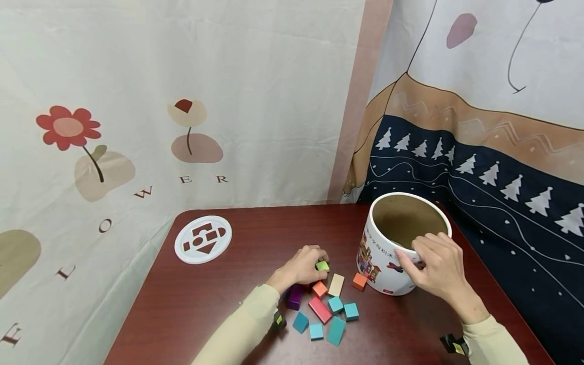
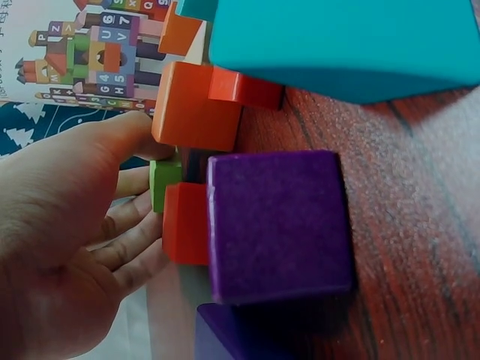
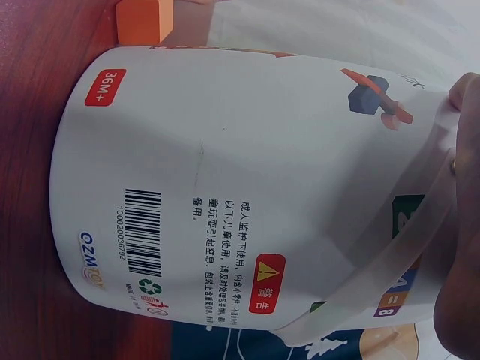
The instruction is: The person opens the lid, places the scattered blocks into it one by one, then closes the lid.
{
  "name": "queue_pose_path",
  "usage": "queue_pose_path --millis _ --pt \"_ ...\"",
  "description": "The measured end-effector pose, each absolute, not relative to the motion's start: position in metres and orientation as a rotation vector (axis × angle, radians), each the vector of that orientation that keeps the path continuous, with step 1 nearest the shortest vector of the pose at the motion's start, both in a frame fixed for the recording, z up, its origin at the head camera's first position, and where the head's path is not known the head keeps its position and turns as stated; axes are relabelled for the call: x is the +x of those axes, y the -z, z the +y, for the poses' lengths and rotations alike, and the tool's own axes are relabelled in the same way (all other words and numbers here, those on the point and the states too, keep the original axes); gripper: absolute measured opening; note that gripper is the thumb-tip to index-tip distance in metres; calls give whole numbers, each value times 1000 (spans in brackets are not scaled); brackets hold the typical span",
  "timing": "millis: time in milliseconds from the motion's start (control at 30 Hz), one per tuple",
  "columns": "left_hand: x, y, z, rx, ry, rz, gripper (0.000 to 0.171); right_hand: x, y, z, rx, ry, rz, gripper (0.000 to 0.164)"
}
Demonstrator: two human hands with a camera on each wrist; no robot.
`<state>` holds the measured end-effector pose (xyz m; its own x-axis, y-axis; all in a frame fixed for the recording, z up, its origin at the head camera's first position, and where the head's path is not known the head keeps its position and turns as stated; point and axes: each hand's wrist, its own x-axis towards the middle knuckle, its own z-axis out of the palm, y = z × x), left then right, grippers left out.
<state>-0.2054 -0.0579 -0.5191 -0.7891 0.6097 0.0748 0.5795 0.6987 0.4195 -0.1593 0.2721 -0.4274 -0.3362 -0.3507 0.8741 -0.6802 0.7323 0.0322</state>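
Observation:
My left hand (image 1: 303, 264) reaches over the loose blocks, thumb and fingers around a small green block (image 1: 322, 265). In the left wrist view the green block (image 2: 163, 184) shows between thumb and fingers, beside a red block (image 2: 185, 223) and an orange block (image 2: 196, 106). A purple block (image 1: 295, 297) lies just under that wrist. My right hand (image 1: 438, 263) grips the near rim of a white printed bucket (image 1: 388, 268), fingers over the edge and thumb outside. The bucket stands upright; its white handle (image 3: 367, 281) hangs along the side in the right wrist view.
Several teal blocks (image 1: 336, 330), a pink-red block (image 1: 320, 309) and a cream block (image 1: 336, 285) lie near the table's front. Another orange block (image 1: 359, 281) sits by the bucket's base. A white disc with shaped cutouts (image 1: 223, 243) rests at the back left. Printed curtains (image 1: 274, 101) hang behind.

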Motion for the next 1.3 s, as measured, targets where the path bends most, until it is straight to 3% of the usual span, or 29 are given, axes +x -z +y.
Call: queue_pose_path --millis 767,1300 --pt "-220 492 -59 1105 -922 2916 32 -159 429 273 780 -414 -1966 49" --pt "-229 447 -45 1155 -1054 2956 27 -159 430 274 780 -410 -1972 49"
